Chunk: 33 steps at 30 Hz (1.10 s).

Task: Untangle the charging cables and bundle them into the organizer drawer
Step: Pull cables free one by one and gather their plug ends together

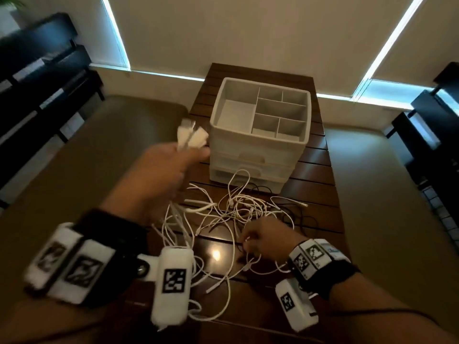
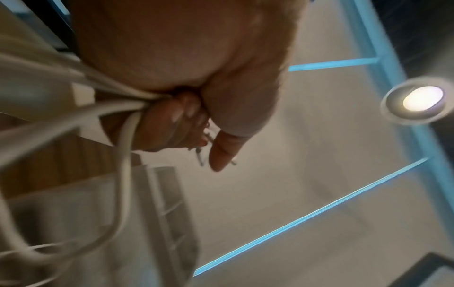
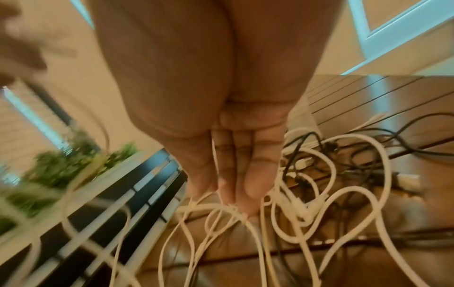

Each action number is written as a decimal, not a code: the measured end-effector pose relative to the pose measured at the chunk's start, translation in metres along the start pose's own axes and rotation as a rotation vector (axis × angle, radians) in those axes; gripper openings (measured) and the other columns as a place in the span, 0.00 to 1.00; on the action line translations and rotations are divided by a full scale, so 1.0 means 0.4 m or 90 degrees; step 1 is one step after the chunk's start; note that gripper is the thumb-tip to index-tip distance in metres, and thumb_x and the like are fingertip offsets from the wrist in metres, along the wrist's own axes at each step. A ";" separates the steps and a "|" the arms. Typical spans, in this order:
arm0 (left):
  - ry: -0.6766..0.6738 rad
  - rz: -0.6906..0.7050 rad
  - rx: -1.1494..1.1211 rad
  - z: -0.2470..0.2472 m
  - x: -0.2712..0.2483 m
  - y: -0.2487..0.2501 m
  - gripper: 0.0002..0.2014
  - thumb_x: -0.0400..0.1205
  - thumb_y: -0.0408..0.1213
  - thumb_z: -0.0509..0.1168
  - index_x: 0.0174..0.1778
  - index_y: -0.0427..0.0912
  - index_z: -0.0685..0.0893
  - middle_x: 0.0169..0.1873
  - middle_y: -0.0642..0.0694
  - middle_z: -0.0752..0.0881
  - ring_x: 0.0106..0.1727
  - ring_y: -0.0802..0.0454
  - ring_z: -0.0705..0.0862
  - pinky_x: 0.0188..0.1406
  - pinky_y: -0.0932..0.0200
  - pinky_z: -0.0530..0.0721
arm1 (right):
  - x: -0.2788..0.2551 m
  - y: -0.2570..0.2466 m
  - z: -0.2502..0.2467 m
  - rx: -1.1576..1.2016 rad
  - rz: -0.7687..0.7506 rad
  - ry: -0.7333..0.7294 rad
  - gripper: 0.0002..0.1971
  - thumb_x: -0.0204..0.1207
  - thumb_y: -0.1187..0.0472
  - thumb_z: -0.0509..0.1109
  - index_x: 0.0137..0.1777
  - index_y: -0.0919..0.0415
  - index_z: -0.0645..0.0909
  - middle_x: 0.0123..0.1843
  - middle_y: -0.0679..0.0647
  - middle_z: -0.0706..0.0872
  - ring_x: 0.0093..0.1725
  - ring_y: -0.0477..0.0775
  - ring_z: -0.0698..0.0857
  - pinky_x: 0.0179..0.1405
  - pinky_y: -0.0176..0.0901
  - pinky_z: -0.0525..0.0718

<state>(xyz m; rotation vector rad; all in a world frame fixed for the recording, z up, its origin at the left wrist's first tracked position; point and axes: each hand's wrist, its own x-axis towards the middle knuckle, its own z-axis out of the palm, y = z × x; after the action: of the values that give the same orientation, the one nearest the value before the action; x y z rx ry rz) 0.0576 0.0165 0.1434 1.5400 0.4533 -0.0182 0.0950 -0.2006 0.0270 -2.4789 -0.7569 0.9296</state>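
A tangle of white charging cables (image 1: 243, 209) with some black ones (image 1: 299, 216) lies on the dark wooden table (image 1: 315, 170), in front of a white organizer (image 1: 248, 147). The organizer has a divided open top tray, and its drawers are pushed in. My left hand (image 1: 191, 155) is raised beside the organizer, gripping a bunch of white cables (image 2: 110, 108). Their plug ends (image 1: 192, 135) stick up above the fist (image 2: 181, 116). My right hand (image 1: 248, 244) is low on the tangle and pinches a thin white cable (image 3: 213, 155) between thumb and fingers (image 3: 253, 186).
Olive cushioned seats (image 1: 99, 157) flank the table on both sides. Black shelving stands at the far left (image 1: 37, 78) and far right (image 1: 432, 135). Blinds cover the windows behind. A green plant (image 3: 61, 170) shows in the right wrist view.
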 end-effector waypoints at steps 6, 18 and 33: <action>0.041 -0.119 0.001 0.027 0.044 -0.162 0.12 0.82 0.44 0.68 0.34 0.47 0.78 0.22 0.51 0.65 0.22 0.54 0.63 0.23 0.61 0.61 | 0.037 0.039 -0.121 0.066 0.046 0.267 0.08 0.77 0.60 0.71 0.55 0.56 0.87 0.51 0.51 0.89 0.49 0.47 0.85 0.51 0.40 0.81; -0.002 -0.226 -0.089 -0.003 0.093 -0.271 0.19 0.84 0.50 0.59 0.27 0.49 0.68 0.19 0.53 0.62 0.18 0.56 0.58 0.16 0.65 0.58 | 0.309 0.017 -0.147 -0.259 0.043 0.047 0.17 0.77 0.55 0.70 0.63 0.60 0.82 0.61 0.58 0.86 0.59 0.60 0.85 0.60 0.48 0.82; -0.029 -0.066 -0.020 0.070 0.132 -0.281 0.18 0.84 0.42 0.63 0.26 0.50 0.72 0.18 0.56 0.65 0.17 0.58 0.61 0.19 0.63 0.61 | -0.014 0.145 -0.044 -0.109 0.066 0.056 0.05 0.73 0.53 0.75 0.43 0.54 0.85 0.38 0.45 0.84 0.42 0.47 0.85 0.39 0.39 0.78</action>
<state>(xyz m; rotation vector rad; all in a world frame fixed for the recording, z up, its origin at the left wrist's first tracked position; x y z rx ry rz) 0.0808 -0.0017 0.0195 1.4817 0.4949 -0.1255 0.1237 -0.2522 0.0121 -2.7116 -0.7120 0.8139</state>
